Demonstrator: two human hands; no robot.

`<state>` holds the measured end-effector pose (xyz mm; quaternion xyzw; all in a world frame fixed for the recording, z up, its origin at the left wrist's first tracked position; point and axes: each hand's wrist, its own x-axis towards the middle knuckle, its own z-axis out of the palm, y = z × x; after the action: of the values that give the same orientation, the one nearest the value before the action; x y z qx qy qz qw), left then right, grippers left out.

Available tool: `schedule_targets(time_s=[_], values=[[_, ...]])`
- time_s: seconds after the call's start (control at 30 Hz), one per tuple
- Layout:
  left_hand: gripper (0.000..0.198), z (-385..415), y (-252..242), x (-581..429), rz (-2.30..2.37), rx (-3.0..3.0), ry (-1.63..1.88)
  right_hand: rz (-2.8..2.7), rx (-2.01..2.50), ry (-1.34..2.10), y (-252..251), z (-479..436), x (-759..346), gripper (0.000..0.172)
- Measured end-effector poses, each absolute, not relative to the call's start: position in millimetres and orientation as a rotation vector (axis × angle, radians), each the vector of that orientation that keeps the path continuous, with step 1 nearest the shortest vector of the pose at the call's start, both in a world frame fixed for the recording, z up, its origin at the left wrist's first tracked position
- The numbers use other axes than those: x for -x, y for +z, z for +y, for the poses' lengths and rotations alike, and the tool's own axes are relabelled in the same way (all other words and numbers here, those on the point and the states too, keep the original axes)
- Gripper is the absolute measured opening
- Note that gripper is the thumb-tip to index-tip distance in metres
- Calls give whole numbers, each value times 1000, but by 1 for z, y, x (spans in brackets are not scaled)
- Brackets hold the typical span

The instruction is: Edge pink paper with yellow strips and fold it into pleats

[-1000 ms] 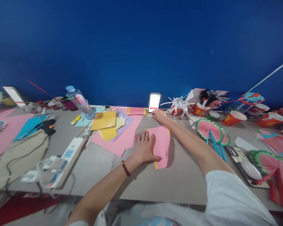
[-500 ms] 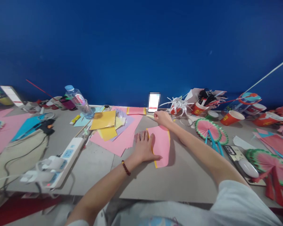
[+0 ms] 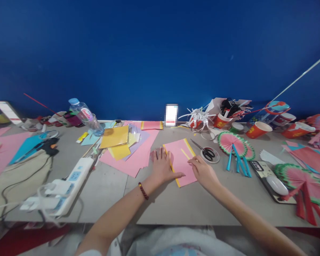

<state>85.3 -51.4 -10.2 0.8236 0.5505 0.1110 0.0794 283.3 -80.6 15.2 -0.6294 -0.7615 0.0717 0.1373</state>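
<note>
My left hand lies flat with fingers spread on the left edge of a pink sheet of paper with yellow borders, in the middle of the grey table. At the sheet's right edge, my right hand pinches one end of a thin yellow paper strip that lies across the pink sheet. Black-handled scissors rest on a roll of tape just right of the sheet.
A pile of pink, yellow and purple sheets lies to the left. A power strip and glue gun are at the left, a water bottle behind. Paper fans, red cups and a phone stand right and back.
My right hand came back from beside the phone at the table's far edge to the pink sheet, bringing a yellow strip. The scissors are now uncovered. My left hand stayed put.
</note>
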Motion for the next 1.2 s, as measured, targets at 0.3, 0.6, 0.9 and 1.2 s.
schedule_targets(time_s=[0.3, 0.6, 0.9, 1.2], values=[[78, -52, -10, -86, 1632, -2534, 631, -1359, 1699, 1053, -15, -80, -311, 31], [31, -56, 5, -85, 1621, -2654, 540, -1707, 1867, 959, 5, -49, -315, 39], [35, -68, 9, -85, 1544, -2596, 368, -1913, 2009, 396, 10, -24, -301, 17], [42, -70, -6, -70, 1478, -2660, 388, -1952, 1945, 319, 1, -15, -300, 23]])
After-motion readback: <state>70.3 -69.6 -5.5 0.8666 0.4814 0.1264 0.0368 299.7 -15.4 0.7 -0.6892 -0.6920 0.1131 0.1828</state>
